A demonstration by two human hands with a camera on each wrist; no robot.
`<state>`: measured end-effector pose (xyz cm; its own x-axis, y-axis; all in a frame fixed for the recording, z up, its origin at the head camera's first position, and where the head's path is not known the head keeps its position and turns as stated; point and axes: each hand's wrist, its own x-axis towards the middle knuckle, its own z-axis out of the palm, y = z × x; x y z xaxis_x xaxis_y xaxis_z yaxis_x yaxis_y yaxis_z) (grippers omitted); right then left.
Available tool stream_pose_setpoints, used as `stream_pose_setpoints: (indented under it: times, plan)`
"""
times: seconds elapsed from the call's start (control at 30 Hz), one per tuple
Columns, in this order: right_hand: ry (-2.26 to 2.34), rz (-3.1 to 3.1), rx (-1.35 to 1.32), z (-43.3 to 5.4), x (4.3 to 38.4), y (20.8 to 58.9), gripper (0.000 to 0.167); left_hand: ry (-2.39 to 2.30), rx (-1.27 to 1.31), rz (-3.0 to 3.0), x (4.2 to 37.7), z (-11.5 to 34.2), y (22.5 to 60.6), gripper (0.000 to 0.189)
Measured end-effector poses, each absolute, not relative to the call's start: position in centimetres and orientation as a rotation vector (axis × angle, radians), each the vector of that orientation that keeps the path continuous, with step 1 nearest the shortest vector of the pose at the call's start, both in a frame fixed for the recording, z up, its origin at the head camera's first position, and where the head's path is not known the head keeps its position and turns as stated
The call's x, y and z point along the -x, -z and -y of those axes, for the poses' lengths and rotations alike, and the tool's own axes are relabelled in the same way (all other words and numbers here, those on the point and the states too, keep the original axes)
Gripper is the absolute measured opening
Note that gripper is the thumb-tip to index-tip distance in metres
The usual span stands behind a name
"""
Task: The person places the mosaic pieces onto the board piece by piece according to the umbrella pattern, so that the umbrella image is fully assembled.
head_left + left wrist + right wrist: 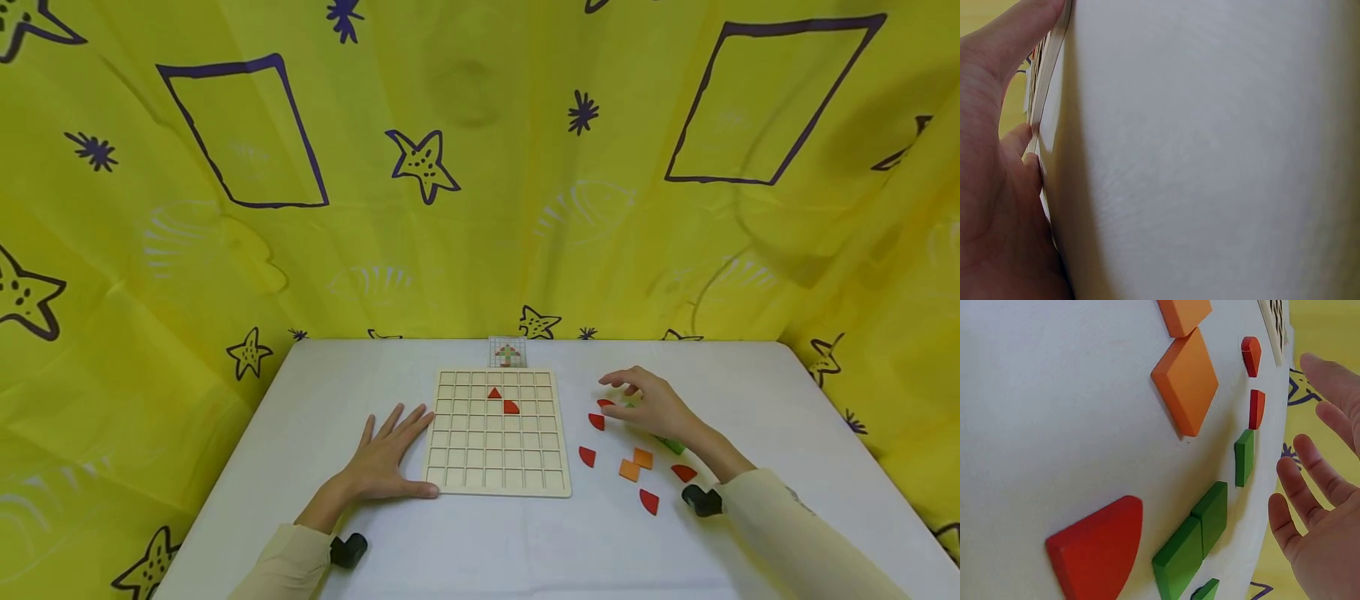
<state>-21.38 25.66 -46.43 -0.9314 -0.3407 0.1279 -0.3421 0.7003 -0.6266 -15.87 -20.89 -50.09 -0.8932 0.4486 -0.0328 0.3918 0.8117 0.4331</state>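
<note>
A pale wooden board (495,487) with a grid of square recesses lies on the table. A red triangle (494,393) and a red quarter-circle tile (512,407) sit in its upper cells. My left hand (386,462) rests at the board's left side, fingers spread, with thumb and fingertips at its edge. To the right of the board, my right hand (654,408) hovers over loose tiles with its fingers loosely bent and nothing in them. Under or near it lie a red quarter-circle tile (597,422) and green tiles (1179,562), partly hidden by the hand in the head view.
Orange square tiles (629,471) and more red quarter-circle tiles, such as one nearer me (649,502), lie right of the board. A small card with a printed grid picture (507,352) lies behind the board. A yellow patterned curtain (480,250) borders the white table (360,375).
</note>
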Motion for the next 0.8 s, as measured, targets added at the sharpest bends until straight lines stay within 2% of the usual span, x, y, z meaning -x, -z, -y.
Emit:
stream_pose_setpoints:
  times: [0.43,0.8]
  plan:
    - [-1.126,2.963,-0.483,-26.9,22.2,48.0,0.047,-0.611,-0.646,-2.853,16.1,20.8,50.5,0.119]
    - [-1.117,2.965,-0.514,-27.0,22.5,48.7,0.038,-0.575,-0.629,-2.834,16.2,20.8,50.4,0.119]
